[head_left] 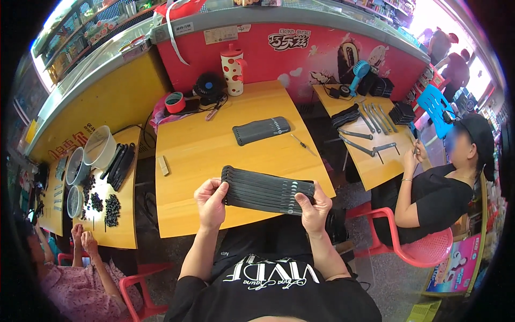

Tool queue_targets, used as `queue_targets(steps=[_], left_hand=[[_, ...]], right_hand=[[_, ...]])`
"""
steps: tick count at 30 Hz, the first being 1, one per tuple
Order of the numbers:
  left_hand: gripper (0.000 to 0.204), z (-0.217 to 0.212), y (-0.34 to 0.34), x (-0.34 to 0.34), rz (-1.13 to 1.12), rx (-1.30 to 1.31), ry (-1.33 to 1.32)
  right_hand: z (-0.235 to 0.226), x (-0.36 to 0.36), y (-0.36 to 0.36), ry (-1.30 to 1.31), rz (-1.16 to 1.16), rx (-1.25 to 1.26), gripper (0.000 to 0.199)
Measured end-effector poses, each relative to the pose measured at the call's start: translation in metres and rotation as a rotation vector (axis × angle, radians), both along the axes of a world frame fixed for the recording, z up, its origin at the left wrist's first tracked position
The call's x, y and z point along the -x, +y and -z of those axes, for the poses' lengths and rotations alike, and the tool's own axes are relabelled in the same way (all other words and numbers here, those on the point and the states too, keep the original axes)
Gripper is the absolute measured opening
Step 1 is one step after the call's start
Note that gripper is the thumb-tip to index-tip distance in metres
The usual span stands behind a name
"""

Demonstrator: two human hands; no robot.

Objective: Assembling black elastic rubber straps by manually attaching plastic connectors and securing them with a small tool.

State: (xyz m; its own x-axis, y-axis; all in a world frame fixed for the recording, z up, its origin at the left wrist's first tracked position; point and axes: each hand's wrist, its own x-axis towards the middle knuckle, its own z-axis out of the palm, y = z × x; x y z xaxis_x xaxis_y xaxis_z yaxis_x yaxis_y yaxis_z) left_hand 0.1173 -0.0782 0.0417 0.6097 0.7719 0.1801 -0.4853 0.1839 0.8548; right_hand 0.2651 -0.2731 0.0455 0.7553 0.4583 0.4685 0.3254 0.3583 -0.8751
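Far left: a second person's hands (83,239) rest at the near edge of a small side worktop (120,228); black beads (111,209) lie in piles on it, with a white bucket (101,147) and round tins (76,166) toward its far end.
Middle worktop (198,155): yellow wood, in front of the wearer.
Far left corner: red tape roll (175,102), black fan (208,87), white jug with red dots (233,68).
Left edge: small pale block (163,165), lying flat, apart from everything else.
Left hand (211,204): closed on the left end of the strap stack (268,189), thumb on top, fingers below.
Strap stack: dark grey straps, fanned and overlapping, held level over the near edge of the middle worktop, spanning between both hands.
Right hand (315,210): closed on the right end of the same stack, thumb on top.
Centre, far half: a second strap bundle (261,130) lies flat; a small screwdriver (303,144) lies just right of it.
Right worktop (370,166): long dark strips (365,137), black stacks (401,112), blue fan (359,72).
Far right: a person in black (437,193) sits on a red chair (424,249), hands raised near that worktop's right edge.
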Motion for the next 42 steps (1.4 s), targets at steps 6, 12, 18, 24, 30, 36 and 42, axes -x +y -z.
queue_targets(steps=[6, 12, 18, 24, 30, 36, 42], left_hand=[[0.005, 0.005, -0.003, -0.002, -0.051, -0.018, 0.019], [0.001, 0.017, -0.003, -0.003, -0.126, -0.044, 0.026], [0.017, -0.033, 0.002, 0.001, 0.231, 0.275, 0.126], [0.008, 0.014, 0.015, 0.004, 0.132, 0.057, 0.251], [0.02, 0.011, 0.02, 0.004, 0.259, 0.178, 0.245], [0.031, -0.004, 0.02, 0.007, 0.531, 0.109, 0.392], [0.021, -0.018, 0.049, -0.049, 0.357, -0.035, 0.308]], right_hand=[[0.01, 0.006, 0.008, 0.221, 0.067, -0.099, 0.028], [0.013, 0.002, 0.02, 0.428, 0.048, -0.22, 0.043], [-0.002, 0.001, 0.006, 0.25, 0.057, -0.054, 0.047], [0.015, 0.001, 0.014, 0.307, -0.028, -0.087, 0.044], [0.01, 0.001, 0.007, 0.286, 0.004, -0.019, 0.039], [0.008, -0.012, -0.009, 0.121, 0.052, 0.018, 0.037], [0.0, -0.047, 0.01, 0.222, 0.029, -0.116, 0.041]])
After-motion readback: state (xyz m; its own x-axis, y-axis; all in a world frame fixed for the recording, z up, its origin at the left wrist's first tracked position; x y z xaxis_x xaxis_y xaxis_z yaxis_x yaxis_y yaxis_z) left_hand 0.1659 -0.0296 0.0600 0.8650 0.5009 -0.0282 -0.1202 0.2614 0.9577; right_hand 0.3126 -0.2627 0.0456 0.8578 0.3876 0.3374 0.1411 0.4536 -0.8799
